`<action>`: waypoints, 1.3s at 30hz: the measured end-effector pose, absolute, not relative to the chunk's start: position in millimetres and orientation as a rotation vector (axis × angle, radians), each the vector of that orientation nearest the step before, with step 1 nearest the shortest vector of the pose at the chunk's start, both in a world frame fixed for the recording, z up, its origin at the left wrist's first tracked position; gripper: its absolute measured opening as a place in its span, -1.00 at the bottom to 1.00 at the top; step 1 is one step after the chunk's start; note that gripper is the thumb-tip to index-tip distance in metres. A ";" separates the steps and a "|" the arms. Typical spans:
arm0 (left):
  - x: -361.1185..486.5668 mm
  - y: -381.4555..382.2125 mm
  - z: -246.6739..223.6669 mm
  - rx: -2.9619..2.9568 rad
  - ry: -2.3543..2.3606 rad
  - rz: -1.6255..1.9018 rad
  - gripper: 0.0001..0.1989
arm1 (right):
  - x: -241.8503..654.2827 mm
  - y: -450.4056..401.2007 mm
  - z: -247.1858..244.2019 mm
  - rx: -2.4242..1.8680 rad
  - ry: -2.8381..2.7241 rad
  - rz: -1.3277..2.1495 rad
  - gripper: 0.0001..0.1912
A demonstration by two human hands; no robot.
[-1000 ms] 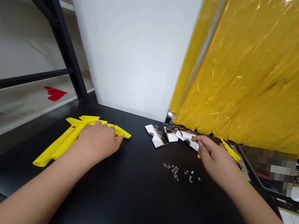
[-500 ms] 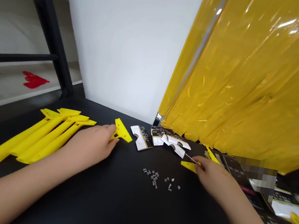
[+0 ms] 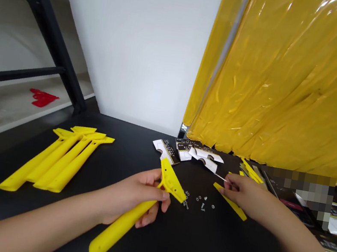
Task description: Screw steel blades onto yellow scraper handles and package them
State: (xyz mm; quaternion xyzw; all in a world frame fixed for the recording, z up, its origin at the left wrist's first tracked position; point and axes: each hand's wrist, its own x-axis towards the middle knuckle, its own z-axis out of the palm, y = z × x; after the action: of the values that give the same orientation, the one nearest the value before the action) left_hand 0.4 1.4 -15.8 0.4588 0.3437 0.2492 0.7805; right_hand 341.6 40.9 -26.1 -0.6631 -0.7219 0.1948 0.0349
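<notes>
Red item: the red item (image 3: 43,98) lies on a pale shelf (image 3: 64,90), well beyond and left of the left hand.
Handle group: four yellow handles (image 3: 63,159) lie side by side on the black table (image 3: 166,247), left of the left hand.
Left hand: the left hand (image 3: 145,195) is closed around the neck of the held handle (image 3: 121,228), its wide head tilted up, its grip end toward the wearer.
Cards: printed cards (image 3: 204,160) overlap beyond and between the hands.
Hardware: small screws and nuts (image 3: 203,206) lie scattered between the hands.
Right hand: the right hand (image 3: 237,189) has its fingers pinched on a thin rod (image 3: 220,177); a flat yellow strip (image 3: 233,204) is at its thumb, whether gripped I cannot tell.
Yellow pieces: more yellow pieces (image 3: 252,172) lie just beyond the right hand.
</notes>
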 end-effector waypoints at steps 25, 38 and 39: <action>2.1 7.9 -25.4 0.863 0.846 0.643 -0.76 | 278.1 -8.5 4.3 -1.585 -2.179 0.675 -0.77; 1.2 7.4 -24.7 0.908 0.844 0.653 -0.75 | 276.4 -15.9 -2.6 -1.566 -2.296 0.627 -0.74; 0.8 7.7 -24.3 0.914 0.844 0.656 -0.74 | 278.2 -15.1 -3.3 -1.558 -2.252 0.609 -0.70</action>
State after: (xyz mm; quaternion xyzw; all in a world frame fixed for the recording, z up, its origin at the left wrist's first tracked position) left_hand 0.8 7.7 -24.3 0.4204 0.3880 0.3015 0.7628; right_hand 278.2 -15.1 -3.3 -0.5475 -0.7915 0.2141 0.1675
